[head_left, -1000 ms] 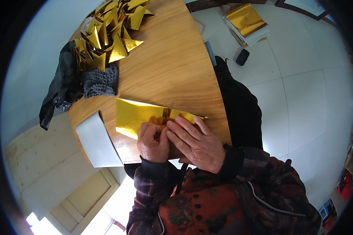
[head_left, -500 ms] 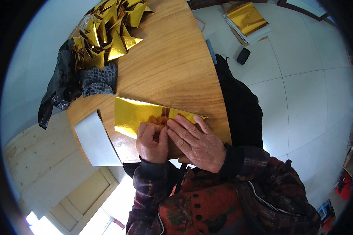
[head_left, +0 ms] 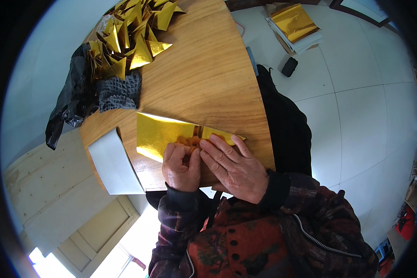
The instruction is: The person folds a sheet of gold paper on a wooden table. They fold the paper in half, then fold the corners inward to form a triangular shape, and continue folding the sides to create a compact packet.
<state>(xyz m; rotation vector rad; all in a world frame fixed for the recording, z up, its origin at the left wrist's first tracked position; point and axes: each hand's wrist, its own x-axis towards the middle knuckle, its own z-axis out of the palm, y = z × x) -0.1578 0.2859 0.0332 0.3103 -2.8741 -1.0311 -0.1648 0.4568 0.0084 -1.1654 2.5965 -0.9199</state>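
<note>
The person's left hand [head_left: 181, 169] was curled at the near edge of a shiny, gold folded foil sheet [head_left: 164, 134], its thumb and fingers drawn narrow together; whether they pinched that edge could not be told. The right hand [head_left: 238, 171] lay palm down, its fingers stretched out and close together, with the fingertips on the sheet's narrower right part. The sheet lay on the brown wood-grained tabletop [head_left: 204, 69], just right of a pale grey, flat folded sheet [head_left: 116, 162]. Beyond were a heap of pointed, folded gold foil pieces [head_left: 140, 53] and a crumpled black plastic bag [head_left: 72, 102].
</note>
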